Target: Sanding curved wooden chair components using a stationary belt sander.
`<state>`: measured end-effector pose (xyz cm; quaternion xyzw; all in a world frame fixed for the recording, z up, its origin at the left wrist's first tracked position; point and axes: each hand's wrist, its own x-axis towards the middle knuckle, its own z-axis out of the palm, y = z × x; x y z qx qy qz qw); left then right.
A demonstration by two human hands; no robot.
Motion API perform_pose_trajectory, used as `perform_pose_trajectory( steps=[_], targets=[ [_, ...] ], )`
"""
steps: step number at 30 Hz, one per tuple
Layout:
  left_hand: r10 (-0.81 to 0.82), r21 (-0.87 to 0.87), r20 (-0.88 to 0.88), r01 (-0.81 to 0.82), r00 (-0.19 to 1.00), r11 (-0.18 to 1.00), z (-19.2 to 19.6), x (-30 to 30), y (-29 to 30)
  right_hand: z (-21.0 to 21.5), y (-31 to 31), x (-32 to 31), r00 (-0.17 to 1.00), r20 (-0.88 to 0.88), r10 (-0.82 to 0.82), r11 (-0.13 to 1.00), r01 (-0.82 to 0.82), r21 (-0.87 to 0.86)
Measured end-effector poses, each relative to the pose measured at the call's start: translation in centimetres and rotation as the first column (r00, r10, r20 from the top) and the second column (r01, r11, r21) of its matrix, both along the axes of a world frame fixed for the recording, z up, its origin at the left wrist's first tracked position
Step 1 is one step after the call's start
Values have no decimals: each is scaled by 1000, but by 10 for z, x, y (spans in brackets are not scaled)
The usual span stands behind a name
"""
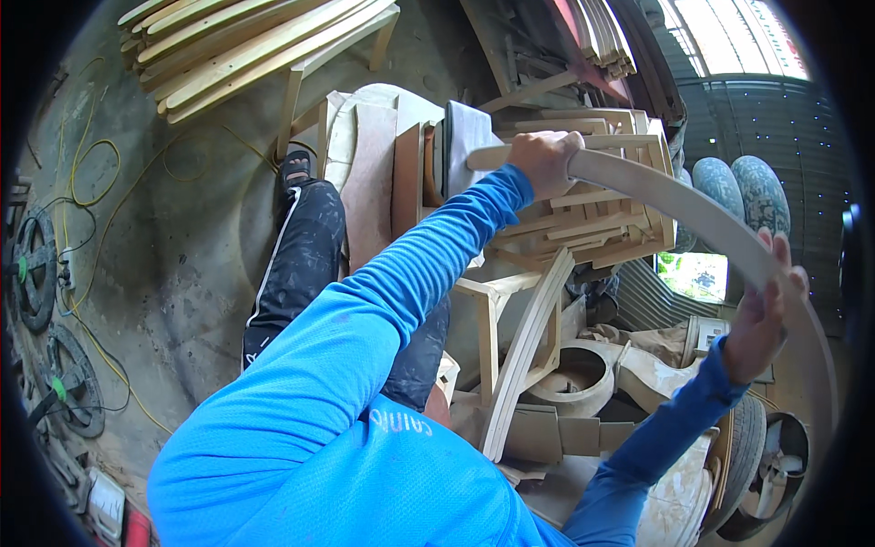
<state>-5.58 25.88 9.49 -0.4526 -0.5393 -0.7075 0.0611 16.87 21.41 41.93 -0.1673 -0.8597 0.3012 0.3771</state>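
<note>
A long, pale curved wooden strip [658,185] spans between both my hands, arcing toward the right. My left hand [545,162] is closed around it near its near-left end. That end overlaps a wide grey belt [469,132], which looks like a sanding belt on a wooden-framed machine; whether the two touch, I cannot tell. Farther along the strip, my right hand [764,305] grips it with the fingers wrapped round its edge. The strip's far end runs down at the right, blurred. Both forearms are in blue sleeves.
Several wooden strips [264,50] lie stacked on a trestle at upper left. Wooden pieces [592,214] crowd a rack behind the strip. More curved strips [529,351] lean against a wooden stand. A tyre [736,456] and round bin [775,460] stand lower right. Yellow cable [96,196] loops across the floor.
</note>
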Motion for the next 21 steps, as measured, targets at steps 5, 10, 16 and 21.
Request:
perform_pose_trajectory(
  steps=[5, 10, 16, 21],
  targets=[
    [-32, 81, -254, 54, 967, 995, -28, -11, 14, -129, -33, 94, 969, -225, -105, 990, 123, 69],
    [-58, 59, -487, 99, 871, 993, -64, -26, 27, -274, -107, 98, 811, -475, -342, 880, 99, -464],
    [-165, -176, -587, 74, 792, 982, -84, -46, 6, -356, -145, 81, 755, -428, -497, 456, -193, -869],
    [-146, -130, -659, 80, 738, 988, -64, 6, -30, -285, -209, 119, 897, 433, -88, 860, 288, -422]
  ],
)
